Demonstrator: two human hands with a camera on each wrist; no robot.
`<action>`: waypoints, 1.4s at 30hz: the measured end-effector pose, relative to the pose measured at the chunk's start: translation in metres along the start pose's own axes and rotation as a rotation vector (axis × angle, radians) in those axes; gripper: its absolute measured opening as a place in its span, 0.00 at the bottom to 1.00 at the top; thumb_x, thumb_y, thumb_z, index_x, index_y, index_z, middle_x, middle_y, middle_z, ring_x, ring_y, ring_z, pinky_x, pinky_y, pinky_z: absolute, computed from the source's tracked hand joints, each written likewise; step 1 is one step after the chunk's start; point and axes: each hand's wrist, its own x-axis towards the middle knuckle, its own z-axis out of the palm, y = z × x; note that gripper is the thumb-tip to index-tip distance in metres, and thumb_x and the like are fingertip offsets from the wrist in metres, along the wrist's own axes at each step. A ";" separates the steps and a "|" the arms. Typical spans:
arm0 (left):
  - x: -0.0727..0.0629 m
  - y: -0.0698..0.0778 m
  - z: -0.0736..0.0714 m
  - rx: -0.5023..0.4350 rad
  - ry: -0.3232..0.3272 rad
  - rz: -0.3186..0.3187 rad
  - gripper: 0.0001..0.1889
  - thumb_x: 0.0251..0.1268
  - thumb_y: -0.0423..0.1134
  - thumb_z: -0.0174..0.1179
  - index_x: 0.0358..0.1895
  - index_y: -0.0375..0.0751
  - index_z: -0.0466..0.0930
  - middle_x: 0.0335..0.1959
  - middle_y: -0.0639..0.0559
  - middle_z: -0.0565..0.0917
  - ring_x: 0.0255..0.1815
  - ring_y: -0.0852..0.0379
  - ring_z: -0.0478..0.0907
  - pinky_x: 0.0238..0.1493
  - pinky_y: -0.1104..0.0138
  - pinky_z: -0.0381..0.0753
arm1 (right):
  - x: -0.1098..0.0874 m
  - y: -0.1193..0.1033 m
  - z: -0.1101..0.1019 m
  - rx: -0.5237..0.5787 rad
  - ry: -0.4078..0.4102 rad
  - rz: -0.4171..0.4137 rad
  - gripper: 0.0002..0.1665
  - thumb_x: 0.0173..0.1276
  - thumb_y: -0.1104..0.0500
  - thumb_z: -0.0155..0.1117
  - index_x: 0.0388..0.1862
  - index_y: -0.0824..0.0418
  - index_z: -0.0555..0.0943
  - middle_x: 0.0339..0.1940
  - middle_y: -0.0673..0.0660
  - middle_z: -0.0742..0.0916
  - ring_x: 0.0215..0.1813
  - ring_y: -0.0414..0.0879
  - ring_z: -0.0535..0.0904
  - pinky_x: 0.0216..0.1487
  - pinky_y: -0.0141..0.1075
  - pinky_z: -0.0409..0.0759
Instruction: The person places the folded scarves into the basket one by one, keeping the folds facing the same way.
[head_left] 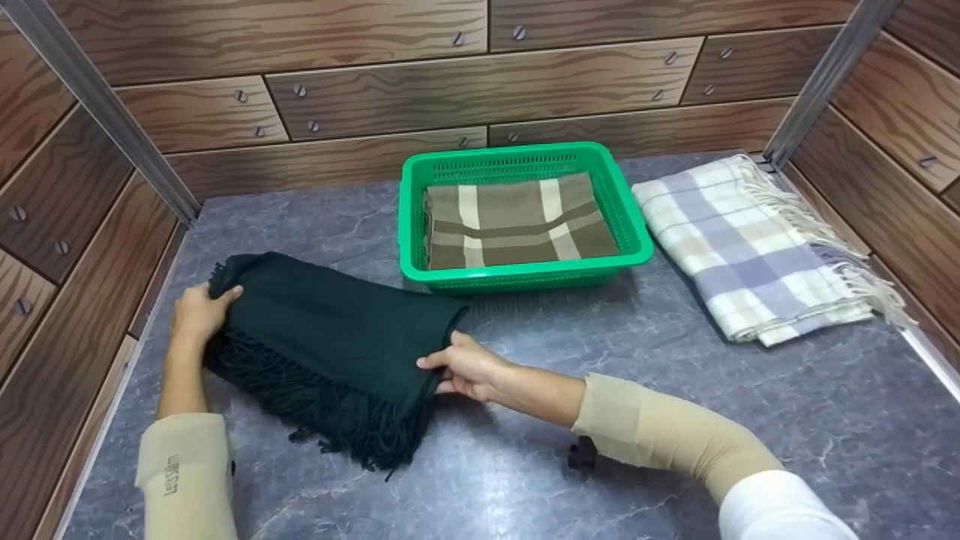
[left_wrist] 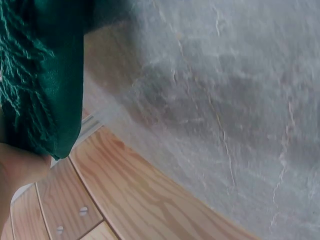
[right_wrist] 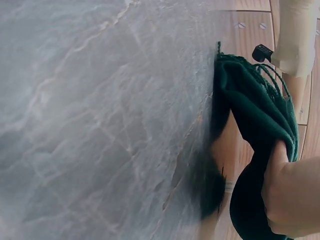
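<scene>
While its long axis slants from far left to near right, the dark green scarf (head_left: pixel 330 322) has its fringe (head_left: pixel 322 394) toward the person. It spans both hands over the table (head_left: pixel 840 420), nearer than the basket (head_left: pixel 525 271). The left hand (head_left: pixel 199 315) grips one end, fingers partly hidden; the right hand (head_left: pixel 472 366) pinches the other, thumb on top.

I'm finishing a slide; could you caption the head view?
Left hand and right hand grip a dark fringed cloth near a green basket holding a brown striped cloth.
</scene>
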 end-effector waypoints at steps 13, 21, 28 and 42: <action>-0.009 0.005 -0.013 -0.042 0.045 0.017 0.39 0.70 0.54 0.43 0.63 0.16 0.53 0.61 0.21 0.58 0.60 0.28 0.57 0.57 0.43 0.59 | -0.012 -0.009 0.006 -0.029 -0.044 -0.018 0.33 0.63 0.76 0.53 0.66 0.65 0.58 0.52 0.66 0.78 0.49 0.59 0.78 0.46 0.47 0.77; -0.017 0.011 -0.022 -0.053 0.089 0.033 0.37 0.70 0.55 0.44 0.61 0.16 0.58 0.58 0.21 0.63 0.57 0.28 0.61 0.54 0.42 0.61 | -0.019 -0.015 0.009 -0.024 -0.084 -0.046 0.31 0.64 0.75 0.52 0.66 0.66 0.59 0.52 0.66 0.78 0.49 0.58 0.78 0.46 0.47 0.77; -0.022 0.018 -0.028 -0.054 0.103 0.055 0.37 0.70 0.54 0.44 0.60 0.16 0.59 0.57 0.20 0.63 0.57 0.27 0.61 0.55 0.42 0.61 | -0.026 -0.018 0.012 -0.021 -0.098 -0.051 0.32 0.64 0.75 0.52 0.66 0.66 0.58 0.52 0.66 0.78 0.48 0.58 0.78 0.45 0.47 0.77; -0.032 0.026 -0.032 -0.093 0.178 0.055 0.30 0.69 0.55 0.45 0.45 0.22 0.69 0.45 0.23 0.72 0.46 0.32 0.70 0.44 0.46 0.68 | -0.039 -0.029 0.014 -0.028 -0.123 -0.088 0.30 0.64 0.75 0.52 0.64 0.66 0.60 0.48 0.66 0.80 0.44 0.56 0.80 0.43 0.46 0.78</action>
